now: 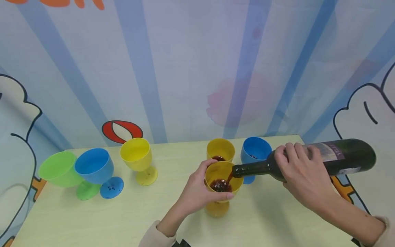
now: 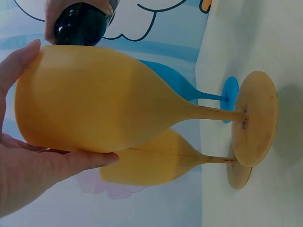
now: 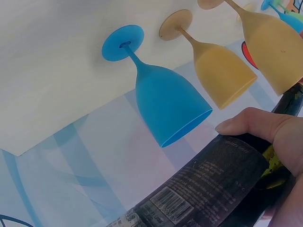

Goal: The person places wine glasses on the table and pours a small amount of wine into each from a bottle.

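Note:
My left hand [image 1: 197, 190] holds an orange-yellow plastic goblet [image 1: 217, 209] round its bowl, thumb on the near side and fingers on the far side. In the left wrist view that goblet [image 2: 104, 99] stands on its round foot, close to the table surface. My right hand [image 1: 303, 175] grips a dark green wine bottle [image 1: 355, 156] around its body near the shoulder. The bottle is tilted almost level, its mouth over the goblet's rim. Dark red liquid [image 1: 220, 185] runs from the mouth and pools in the bowl. The bottle's label [image 3: 199, 189] shows in the right wrist view.
Just behind stands a second orange-yellow goblet [image 1: 220, 145] with dark liquid, beside a blue goblet [image 1: 255, 147] partly behind the bottle's neck. At the left are a green goblet [image 1: 58, 169], another blue goblet [image 1: 94, 166] and a bright yellow goblet [image 1: 135, 154]. A printed backdrop [image 1: 197, 68] hangs behind the table [image 1: 139, 212].

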Demonstrator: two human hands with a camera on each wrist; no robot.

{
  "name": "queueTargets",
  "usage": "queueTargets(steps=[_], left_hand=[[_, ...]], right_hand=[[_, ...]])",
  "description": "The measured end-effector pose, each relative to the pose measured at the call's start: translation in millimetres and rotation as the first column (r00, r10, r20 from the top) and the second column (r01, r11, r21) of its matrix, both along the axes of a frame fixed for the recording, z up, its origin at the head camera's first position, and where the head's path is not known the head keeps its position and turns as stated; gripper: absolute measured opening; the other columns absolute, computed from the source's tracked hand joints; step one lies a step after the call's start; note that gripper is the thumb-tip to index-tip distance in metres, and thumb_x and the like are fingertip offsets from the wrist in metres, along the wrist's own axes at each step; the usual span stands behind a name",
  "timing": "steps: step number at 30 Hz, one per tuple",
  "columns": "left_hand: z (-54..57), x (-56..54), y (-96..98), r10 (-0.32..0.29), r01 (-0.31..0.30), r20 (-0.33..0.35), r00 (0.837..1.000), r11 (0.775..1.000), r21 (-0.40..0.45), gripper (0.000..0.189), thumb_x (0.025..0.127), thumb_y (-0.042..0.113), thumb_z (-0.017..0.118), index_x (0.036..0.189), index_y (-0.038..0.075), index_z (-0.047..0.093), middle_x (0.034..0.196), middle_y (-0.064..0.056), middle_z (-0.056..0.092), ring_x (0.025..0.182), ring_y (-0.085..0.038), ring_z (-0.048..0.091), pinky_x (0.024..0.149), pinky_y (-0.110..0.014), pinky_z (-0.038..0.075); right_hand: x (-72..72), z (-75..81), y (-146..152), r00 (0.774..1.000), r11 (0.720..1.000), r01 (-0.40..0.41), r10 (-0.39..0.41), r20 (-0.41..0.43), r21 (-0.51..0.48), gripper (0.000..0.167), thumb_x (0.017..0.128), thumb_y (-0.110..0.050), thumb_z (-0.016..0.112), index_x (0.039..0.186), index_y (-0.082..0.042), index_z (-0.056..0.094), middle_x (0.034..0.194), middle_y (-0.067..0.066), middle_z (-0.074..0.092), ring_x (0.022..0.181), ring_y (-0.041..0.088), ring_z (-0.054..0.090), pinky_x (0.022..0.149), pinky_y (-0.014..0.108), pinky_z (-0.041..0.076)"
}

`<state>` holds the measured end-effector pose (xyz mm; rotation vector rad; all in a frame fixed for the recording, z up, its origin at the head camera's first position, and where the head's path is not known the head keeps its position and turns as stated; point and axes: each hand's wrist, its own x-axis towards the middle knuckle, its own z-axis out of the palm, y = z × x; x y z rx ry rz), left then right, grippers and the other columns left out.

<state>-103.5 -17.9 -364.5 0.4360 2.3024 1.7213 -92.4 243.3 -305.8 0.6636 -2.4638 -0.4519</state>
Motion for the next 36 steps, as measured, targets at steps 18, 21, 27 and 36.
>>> queueTargets(steps=[18, 21, 27, 36], left_hand=[[0.0, 0.7, -0.4, 0.003, -0.002, -0.034, 0.999, 1.000, 0.021, 0.081, 0.065, 0.031, 0.082, 0.132, 0.015, 0.039, 0.123, -0.001, 0.051, 0.110, -0.019, 0.048, 0.092, -0.042, 0.041], [-0.1, 0.7, -1.0, 0.002, -0.001, -0.037, 0.999, 1.000, 0.023, 0.081, 0.065, 0.031, 0.082, 0.131, 0.014, 0.039, 0.123, -0.001, 0.051, 0.110, -0.019, 0.049, 0.092, -0.042, 0.042], [0.3, 0.0, -3.3, 0.010, -0.009, -0.033, 0.999, 1.000, 0.012, 0.080, 0.066, 0.032, 0.082, 0.131, 0.016, 0.039, 0.123, 0.000, 0.051, 0.110, -0.019, 0.048, 0.092, -0.042, 0.042], [1.3, -1.3, -9.3, 0.025, -0.026, -0.037, 0.999, 1.000, -0.008, 0.083, 0.064, 0.034, 0.083, 0.132, 0.015, 0.039, 0.125, 0.000, 0.050, 0.111, -0.019, 0.048, 0.092, -0.042, 0.042]], right_hand=[[4.8, -7.5, -4.1, 0.985, 0.991, 0.070, -0.052, 0.164, -0.110, 0.078, 0.042, -0.022, 0.090, 0.101, 0.001, 0.046, 0.092, 0.023, 0.052, 0.086, 0.038, 0.050, 0.074, 0.059, 0.040], [5.5, -7.8, -4.0, 0.977, 0.989, 0.091, -0.066, 0.205, -0.116, 0.076, 0.044, -0.023, 0.090, 0.102, 0.000, 0.047, 0.093, 0.022, 0.053, 0.088, 0.038, 0.051, 0.075, 0.058, 0.040], [5.3, -12.6, -1.1, 0.975, 0.986, 0.071, -0.037, 0.220, -0.148, 0.077, 0.043, -0.024, 0.089, 0.102, 0.001, 0.047, 0.093, 0.022, 0.054, 0.087, 0.038, 0.051, 0.072, 0.057, 0.041], [4.6, -18.1, 4.6, 0.946, 0.972, 0.130, -0.063, 0.318, -0.193, 0.076, 0.044, -0.026, 0.089, 0.103, 0.001, 0.048, 0.098, 0.021, 0.054, 0.090, 0.038, 0.050, 0.071, 0.057, 0.039]])
